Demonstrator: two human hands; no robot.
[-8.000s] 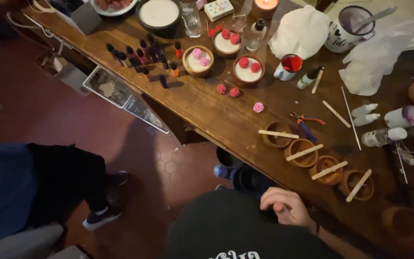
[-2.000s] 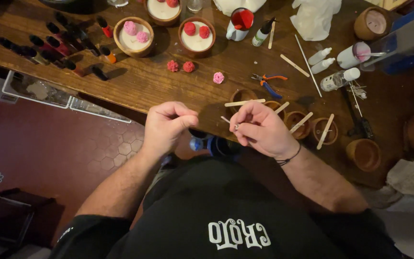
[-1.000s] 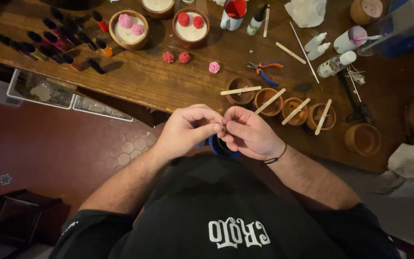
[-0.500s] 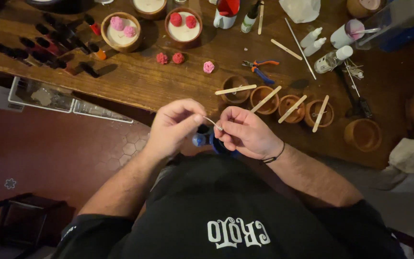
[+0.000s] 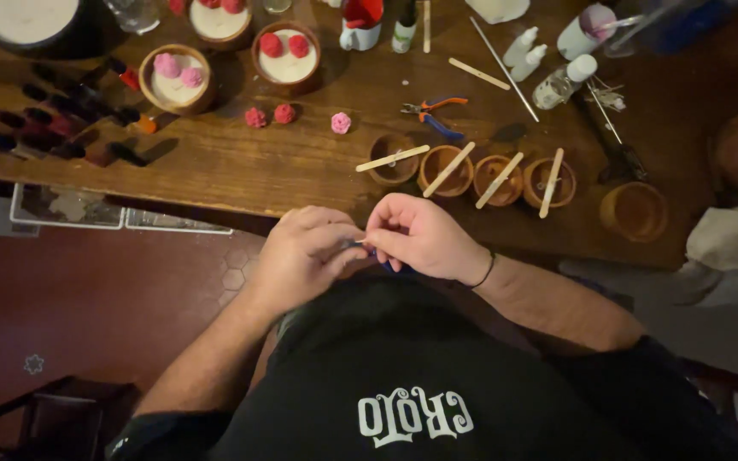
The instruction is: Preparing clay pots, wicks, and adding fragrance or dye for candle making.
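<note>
You had three white squeeze bottles (image 5: 548, 60) standing at one o'clock, and a white printed emblem on your black shirt (image 5: 416, 416) at six o'clock.

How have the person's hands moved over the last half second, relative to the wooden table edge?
Yes. The left hand and right hand have closed together, fingertips now touching; half a second ago they were apart, below the same wooden table edge.

Black printed T-shirt (image 5: 437, 376), dark wristband (image 5: 486, 271)

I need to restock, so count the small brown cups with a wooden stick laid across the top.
4, in a row along the table's near edge, left to right: first cup, second cup, third cup, fourth cup. None seem hidden.
</note>
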